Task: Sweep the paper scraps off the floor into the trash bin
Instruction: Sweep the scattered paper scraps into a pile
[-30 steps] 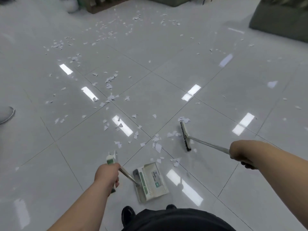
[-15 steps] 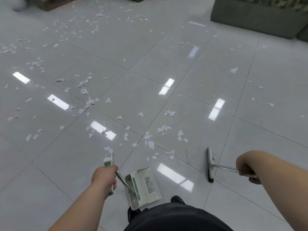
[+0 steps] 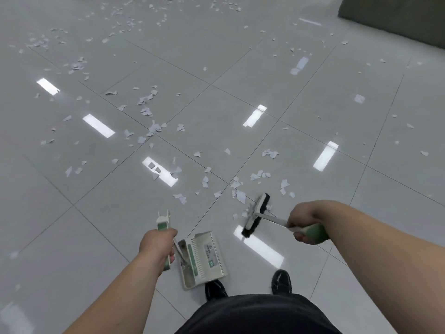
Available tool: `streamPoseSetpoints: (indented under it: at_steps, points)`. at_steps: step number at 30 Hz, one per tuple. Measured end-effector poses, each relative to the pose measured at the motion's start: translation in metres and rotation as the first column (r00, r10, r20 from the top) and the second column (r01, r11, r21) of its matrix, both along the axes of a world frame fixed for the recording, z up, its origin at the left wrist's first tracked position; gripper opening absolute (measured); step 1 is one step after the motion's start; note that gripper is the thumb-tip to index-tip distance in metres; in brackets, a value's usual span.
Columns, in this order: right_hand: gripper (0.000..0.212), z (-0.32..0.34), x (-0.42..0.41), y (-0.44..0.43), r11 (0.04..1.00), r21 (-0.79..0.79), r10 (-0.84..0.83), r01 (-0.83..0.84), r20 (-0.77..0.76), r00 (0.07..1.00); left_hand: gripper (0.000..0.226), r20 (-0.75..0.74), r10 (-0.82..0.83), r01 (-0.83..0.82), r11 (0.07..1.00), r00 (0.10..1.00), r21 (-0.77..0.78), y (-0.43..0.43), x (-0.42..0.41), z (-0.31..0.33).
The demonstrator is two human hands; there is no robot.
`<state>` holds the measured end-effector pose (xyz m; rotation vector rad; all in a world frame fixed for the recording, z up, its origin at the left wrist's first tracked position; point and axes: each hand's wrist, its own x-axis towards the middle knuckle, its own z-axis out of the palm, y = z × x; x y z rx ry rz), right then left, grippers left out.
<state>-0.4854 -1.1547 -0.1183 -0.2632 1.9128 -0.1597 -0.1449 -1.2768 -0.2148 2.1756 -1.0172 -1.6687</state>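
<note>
On the left side, near the person's feet, the left hand (image 3: 157, 245) holds the green and white handle (image 3: 163, 221) of the dustpan (image 3: 204, 259). Its fingers (image 3: 168, 237) are curled tight around the grip. The dustpan is of pale hard plastic, flat and nearly rectangular, with a row of comb teeth, a green strip and a printed label. It sits low at the floor (image 3: 72, 237), just before the black shoe (image 3: 215, 288). No scrap is visible inside it.

The floor is of big grey tiles, very smooth and glossy, with thin dark joints and bright reflections of lamps. White paper scraps (image 3: 240, 195) lie on it, thin, flat and torn in irregular shapes. They are many far ahead and to the left, and a small group lies just beyond and beside the brush head (image 3: 256, 214), some of them touching its left face.

The brush head is a long narrow bar, white on the top with black bristles under it. Its long axis runs diagonally, from far right to near left. A thin metal shaft (image 3: 272, 219) goes from it to the right hand (image 3: 304, 222), whose fingers (image 3: 292, 221) grip the green end of the handle firmly.

The nearest scraps are therefore ahead and left of the right hand, which is closer to them. The dustpan waits to the left and nearer to the body, so the stroke probably has to pull them that way. Such light paper may slide or flutter aside. The trash bin is not in view.
</note>
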Motion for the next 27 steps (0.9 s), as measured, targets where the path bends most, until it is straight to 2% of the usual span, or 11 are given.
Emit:
streamPoseSetpoints:
  at_steps: [1,2,5,10,14,16,21,27]
  points:
    - [0.016,-0.005,0.007,-0.008,0.995,0.008,0.096,-0.097,0.033,0.995,0.011,0.004,0.006,-0.006,1.0,1.0,0.001,-0.001,0.007,0.0]
    - [0.019,-0.007,0.013,-0.017,0.995,0.034,0.088,-0.092,0.089,0.992,0.011,0.008,0.012,-0.012,1.0,1.0,0.001,-0.002,0.013,0.0]
    - [0.019,-0.025,0.029,-0.043,1.0,-0.005,-0.027,0.028,0.158,0.987,0.01,0.016,0.047,-0.047,0.999,0.999,-0.002,-0.004,0.03,0.001]
    - [0.01,-0.053,0.053,-0.078,0.987,-0.071,-0.132,0.147,0.176,0.975,0.009,0.025,0.069,-0.068,0.997,0.997,-0.026,-0.008,0.049,0.008]
    - [0.008,-0.048,0.051,-0.08,0.966,-0.063,-0.237,0.251,0.174,0.956,0.014,0.011,0.068,-0.067,0.997,0.998,-0.036,-0.016,0.052,0.008]
    - [0.013,-0.043,0.039,-0.073,0.955,-0.026,-0.289,0.295,0.132,0.948,0.017,0.0,0.049,-0.049,0.998,0.999,-0.028,-0.019,0.047,0.009]
    - [0.027,-0.02,0.002,-0.039,0.96,0.006,-0.278,0.278,-0.018,0.96,0.018,-0.056,-0.014,0.012,0.999,0.998,-0.036,-0.027,0.018,0.009]
    - [0.033,0.005,-0.045,0.012,0.983,0.118,-0.114,0.14,-0.205,0.972,0.018,-0.07,-0.1,0.097,0.994,0.993,-0.044,-0.03,-0.026,0.006]
